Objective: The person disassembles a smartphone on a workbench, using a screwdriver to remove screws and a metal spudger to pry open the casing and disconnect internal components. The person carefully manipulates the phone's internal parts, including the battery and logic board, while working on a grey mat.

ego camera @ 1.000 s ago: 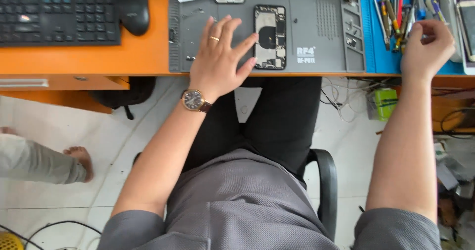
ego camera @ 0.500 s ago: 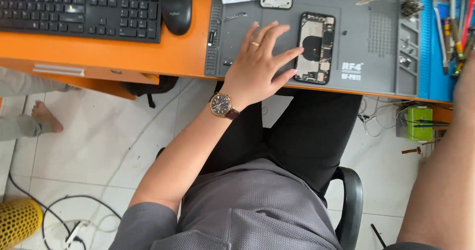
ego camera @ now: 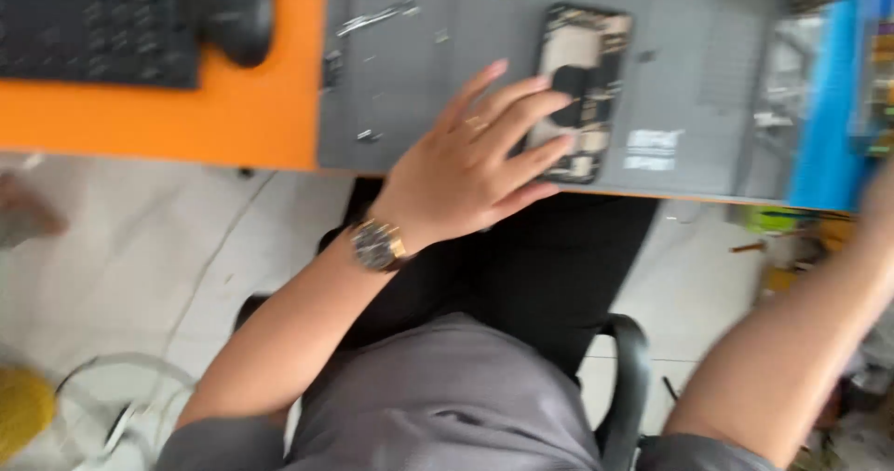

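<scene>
My left hand [ego camera: 470, 168] lies flat with fingers spread on a grey work mat [ego camera: 708, 80]. Its fingertips rest on the lower half of an opened phone [ego camera: 596, 52], a black shell with its inner parts exposed. A wristwatch [ego camera: 377, 245] sits on that wrist. Only my right forearm [ego camera: 782, 359] shows, rising to the right edge; the hand itself is out of the frame. The picture is blurred by motion.
The mat lies on an orange desk [ego camera: 242, 117] with a black keyboard [ego camera: 93, 24] and mouse [ego camera: 237, 14] at the left. A blue tool tray [ego camera: 824, 108] borders the mat on the right. Small screws and metal parts [ego camera: 372, 19] lie on the mat's left part. A black chair arm [ego camera: 633, 378] is below.
My right hand has left the view past the right edge. The view has shifted and blurred. My left hand stays spread on the mat, its fingertips now over the phone.
</scene>
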